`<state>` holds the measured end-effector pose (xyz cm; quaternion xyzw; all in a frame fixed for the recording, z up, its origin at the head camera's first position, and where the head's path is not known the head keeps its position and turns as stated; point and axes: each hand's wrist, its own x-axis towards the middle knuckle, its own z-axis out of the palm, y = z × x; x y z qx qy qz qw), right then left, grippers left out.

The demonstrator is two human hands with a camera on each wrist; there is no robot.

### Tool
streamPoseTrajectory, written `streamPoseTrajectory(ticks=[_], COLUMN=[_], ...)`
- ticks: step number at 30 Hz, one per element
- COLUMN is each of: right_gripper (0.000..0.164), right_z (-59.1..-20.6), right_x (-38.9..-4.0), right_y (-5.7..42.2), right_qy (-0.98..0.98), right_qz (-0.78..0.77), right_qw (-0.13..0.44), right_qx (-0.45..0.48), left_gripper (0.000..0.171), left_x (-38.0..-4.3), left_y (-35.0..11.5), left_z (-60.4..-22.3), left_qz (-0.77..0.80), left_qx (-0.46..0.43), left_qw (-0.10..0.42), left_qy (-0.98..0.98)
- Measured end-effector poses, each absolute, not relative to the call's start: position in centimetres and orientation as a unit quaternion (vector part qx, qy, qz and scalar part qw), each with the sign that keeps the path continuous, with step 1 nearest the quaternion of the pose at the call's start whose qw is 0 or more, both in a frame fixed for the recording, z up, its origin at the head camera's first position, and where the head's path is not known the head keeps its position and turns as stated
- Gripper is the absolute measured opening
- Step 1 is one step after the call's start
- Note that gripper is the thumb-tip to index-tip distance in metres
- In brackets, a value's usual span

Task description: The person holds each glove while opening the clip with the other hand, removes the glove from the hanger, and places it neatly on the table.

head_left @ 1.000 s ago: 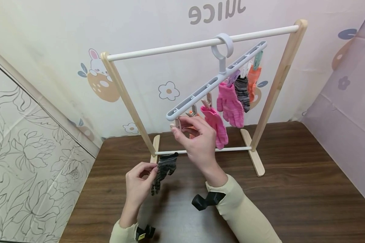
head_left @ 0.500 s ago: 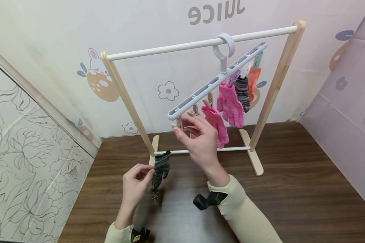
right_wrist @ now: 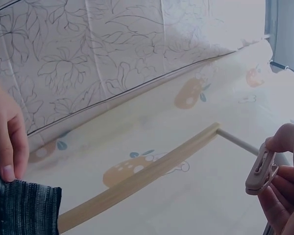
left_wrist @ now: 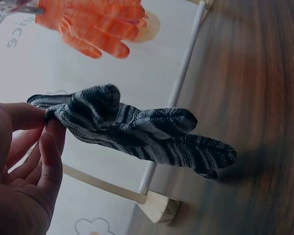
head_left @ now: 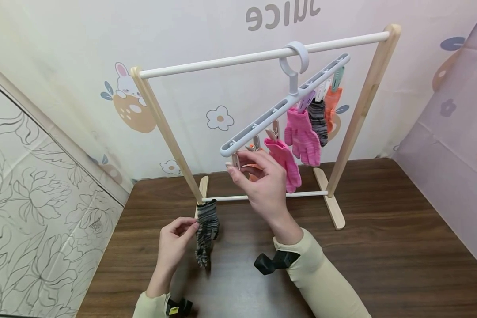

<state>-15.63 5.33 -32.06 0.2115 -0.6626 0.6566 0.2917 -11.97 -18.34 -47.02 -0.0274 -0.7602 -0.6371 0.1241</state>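
Note:
My left hand (head_left: 173, 240) pinches a black and grey striped knit glove (head_left: 207, 232) by its edge near the cuff; the glove's fingers dangle toward the table. My right hand (head_left: 264, 181) grips a beige clothespin (right_wrist: 261, 172) between thumb and fingers, at the near left end of the pale grey clip hanger (head_left: 262, 121). Along that hanger, a pink glove (head_left: 283, 165) and an orange glove (left_wrist: 95, 24) hang close behind the right hand, the orange one mostly covered by it in the head view. Farther along are another pink glove (head_left: 303, 137), a striped glove (head_left: 318, 121) and an orange glove (head_left: 331, 106).
The hanger's hook (head_left: 298, 57) loops over the white top bar (head_left: 210, 66) of a wooden rack. Its left post (head_left: 167, 137) rises behind the held glove, and a low crossbar (head_left: 226, 198) spans the feet. A dark wooden table (head_left: 389, 247) lies beneath.
My left hand has drifted left and slightly down, and the striped glove has swung to hang more upright. My right hand has shifted slightly right with the clothespin and hanger.

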Motion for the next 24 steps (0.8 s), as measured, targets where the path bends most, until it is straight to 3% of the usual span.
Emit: streamPoseTrajectory(ticks=[7, 12, 24], right_gripper=[0.032, 0.034, 0.035], right_z=[-32.0, -32.0, -32.0], right_x=[-15.5, -15.5, -15.4], right_y=[5.5, 5.5, 5.5], right_qy=[-0.663, -0.666, -0.664], right_qz=[0.656, 0.654, 0.656], right_qw=[0.292, 0.29, 0.285], right_qx=[0.212, 0.213, 0.218], left_gripper=[0.006, 0.005, 0.005], left_x=[-12.2, -13.1, -13.8], left_y=[-18.3, -19.1, -19.9], left_z=[-46.3, -48.5, -49.0], left_qz=[-0.622, -0.618, -0.587], left_qx=[0.016, 0.017, 0.011], left_qw=[0.083, 0.084, 0.083], left_qy=[-0.778, -0.781, -0.806])
